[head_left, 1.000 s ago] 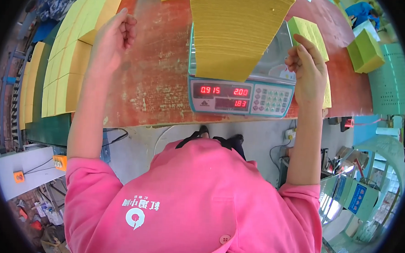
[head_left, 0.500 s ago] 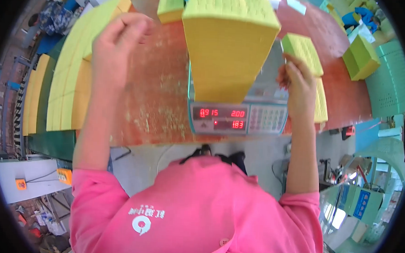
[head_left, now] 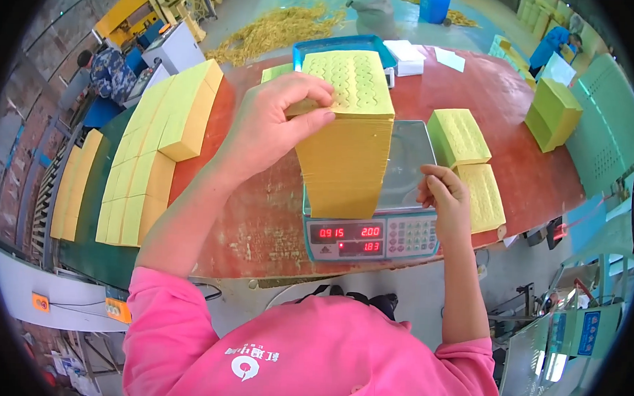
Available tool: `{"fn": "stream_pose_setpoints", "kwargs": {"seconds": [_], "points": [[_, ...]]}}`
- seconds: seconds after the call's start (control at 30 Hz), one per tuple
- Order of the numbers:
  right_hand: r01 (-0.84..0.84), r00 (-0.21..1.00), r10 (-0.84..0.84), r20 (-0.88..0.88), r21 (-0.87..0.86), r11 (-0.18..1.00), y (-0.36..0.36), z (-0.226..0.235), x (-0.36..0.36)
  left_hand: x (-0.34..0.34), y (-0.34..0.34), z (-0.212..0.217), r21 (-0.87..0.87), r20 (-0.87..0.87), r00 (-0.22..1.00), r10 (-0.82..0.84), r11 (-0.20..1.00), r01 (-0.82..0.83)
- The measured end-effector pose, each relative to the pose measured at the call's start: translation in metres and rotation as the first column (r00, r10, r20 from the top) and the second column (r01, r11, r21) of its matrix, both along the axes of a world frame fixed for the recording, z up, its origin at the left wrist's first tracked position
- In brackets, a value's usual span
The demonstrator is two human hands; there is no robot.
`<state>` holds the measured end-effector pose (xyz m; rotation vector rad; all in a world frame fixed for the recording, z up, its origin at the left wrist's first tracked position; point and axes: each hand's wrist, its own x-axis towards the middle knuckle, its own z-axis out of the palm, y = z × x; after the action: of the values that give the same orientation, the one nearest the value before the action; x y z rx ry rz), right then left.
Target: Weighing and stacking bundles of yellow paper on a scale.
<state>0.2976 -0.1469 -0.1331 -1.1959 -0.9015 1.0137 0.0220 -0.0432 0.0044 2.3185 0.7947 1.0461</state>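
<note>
A tall stack of yellow paper sheets (head_left: 343,167), punched with curved cuts on top, stands on a digital scale (head_left: 417,246) with lit red figures. My left hand (head_left: 278,118) is at the stack's top left edge, thumb on the near face and fingers over the top, pinching that edge. Right of the stack, above the scale's side, my right hand (head_left: 444,200) has its fingers curled in, with nothing visible in them. Close beyond it lie two shorter yellow stacks, a far one (head_left: 459,137) and a near one (head_left: 481,198).
Yellow blocks (head_left: 138,165) stand in rows at the left of the red table (head_left: 252,230). Behind the scale are a blue tray (head_left: 380,45) and white papers (head_left: 404,57). A yellow-green open box (head_left: 552,116) sits far right. Two other people work in the background.
My left hand has moved right, from beside the stack onto its top edge. My right hand stays by the scale's right side. The view has tilted up, showing more of the room.
</note>
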Motion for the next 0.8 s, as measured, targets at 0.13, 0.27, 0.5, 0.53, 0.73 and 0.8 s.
{"fn": "stream_pose_setpoints", "kwargs": {"seconds": [0.13,0.27,0.5,0.53,0.73,0.8], "points": [[-0.017,1.000,0.017,0.001,-0.007,1.000,-0.007,-0.002,0.002,0.000,0.002,0.001,0.006,-0.006,1.000,0.001,1.000,0.000],[-0.041,0.999,0.041,0.016,-0.020,0.999,-0.013,-0.002,0.003,0.001,0.000,0.000,0.016,0.009,1.000,0.029,0.999,-0.029],[-0.076,0.997,0.077,0.013,-0.023,0.997,-0.020,-0.006,0.011,0.007,-0.002,-0.003,-0.016,-0.008,0.982,0.190,0.982,-0.191],[-0.088,0.996,0.088,0.009,-0.017,0.996,-0.017,-0.007,0.012,0.004,-0.001,-0.002,0.029,0.016,0.978,0.208,0.978,-0.208],[-0.325,0.788,0.393,-0.474,0.221,0.919,-0.029,0.025,0.038,0.072,-0.065,0.017,0.601,0.080,0.975,0.208,0.770,-0.214],[-0.355,0.674,0.451,-0.585,0.279,0.892,-0.042,0.036,0.058,0.110,-0.099,0.013,0.653,-0.259,0.954,0.153,0.755,0.056]]}}
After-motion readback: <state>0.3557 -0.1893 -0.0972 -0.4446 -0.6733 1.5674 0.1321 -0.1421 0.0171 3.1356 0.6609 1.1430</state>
